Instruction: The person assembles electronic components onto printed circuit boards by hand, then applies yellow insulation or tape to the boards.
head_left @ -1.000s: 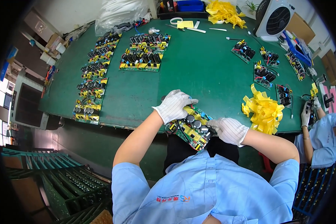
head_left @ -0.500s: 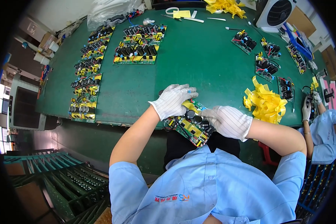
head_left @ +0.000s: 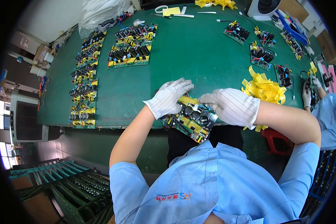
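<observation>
A green circuit board [head_left: 194,125] with black capacitors and yellow-taped parts rests tilted at the table's near edge. My left hand [head_left: 170,98], in a white striped glove, grips its far left side; the thumb is over the board and the other fingers reach past its far edge. My right hand [head_left: 234,107], gloved alike, is closed with fingertips pressed together at the board's far right side. Those fingertips meet the end of a yellow strip [head_left: 188,100] that lies along the board's far edge. Whatever they pinch is hidden.
Circuit boards [head_left: 84,99] stand in rows at the left, with more boards [head_left: 261,56] at the right. A heap of yellow strips [head_left: 263,87] lies beside my right forearm. A fan [head_left: 265,8] stands at the back. A co-worker's gloved hand [head_left: 307,96] works at far right.
My right hand has moved slightly up and right, from over the capacitors to the board's far edge. My left hand keeps its place on the board. The whole view has shifted a little.
</observation>
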A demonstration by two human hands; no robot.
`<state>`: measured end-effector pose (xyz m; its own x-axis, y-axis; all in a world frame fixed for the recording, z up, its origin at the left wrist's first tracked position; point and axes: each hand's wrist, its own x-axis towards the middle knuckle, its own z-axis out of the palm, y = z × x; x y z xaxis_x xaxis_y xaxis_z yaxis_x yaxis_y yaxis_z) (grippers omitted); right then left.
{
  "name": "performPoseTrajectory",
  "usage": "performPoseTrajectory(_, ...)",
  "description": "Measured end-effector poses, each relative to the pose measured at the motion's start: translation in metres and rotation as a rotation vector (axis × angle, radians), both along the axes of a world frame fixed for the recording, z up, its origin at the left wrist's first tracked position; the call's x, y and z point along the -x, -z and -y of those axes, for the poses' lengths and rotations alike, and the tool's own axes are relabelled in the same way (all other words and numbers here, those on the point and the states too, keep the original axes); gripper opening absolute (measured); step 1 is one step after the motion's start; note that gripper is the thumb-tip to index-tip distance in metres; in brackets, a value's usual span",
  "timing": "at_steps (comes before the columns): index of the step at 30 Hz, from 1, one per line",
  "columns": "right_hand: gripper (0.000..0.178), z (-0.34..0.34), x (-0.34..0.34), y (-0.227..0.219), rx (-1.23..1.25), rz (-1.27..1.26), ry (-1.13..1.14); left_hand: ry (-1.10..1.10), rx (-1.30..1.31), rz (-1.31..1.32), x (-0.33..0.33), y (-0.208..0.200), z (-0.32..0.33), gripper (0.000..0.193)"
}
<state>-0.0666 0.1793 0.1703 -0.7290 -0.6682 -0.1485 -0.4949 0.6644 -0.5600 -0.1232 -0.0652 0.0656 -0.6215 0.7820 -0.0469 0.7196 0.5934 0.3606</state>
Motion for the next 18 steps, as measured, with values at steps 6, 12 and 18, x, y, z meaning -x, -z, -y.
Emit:
performPoseTrajectory(6,0.032,0.003,-0.014,0.002,0.017,0.006,-0.012,0.002,-0.003,-0.037,0.001,0.003,0.000,0.073)
performPoseTrajectory(12,0.033,0.000,-0.043,0.020,-0.002,0.157,0.025,0.039,-0.062,-0.013,0.008,0.007,0.000,0.071)
performPoseTrajectory(18,0.024,-0.008,-0.044,0.038,0.209,-0.073,0.045,0.048,-0.049,0.018,0.012,0.007,-0.004,0.079)
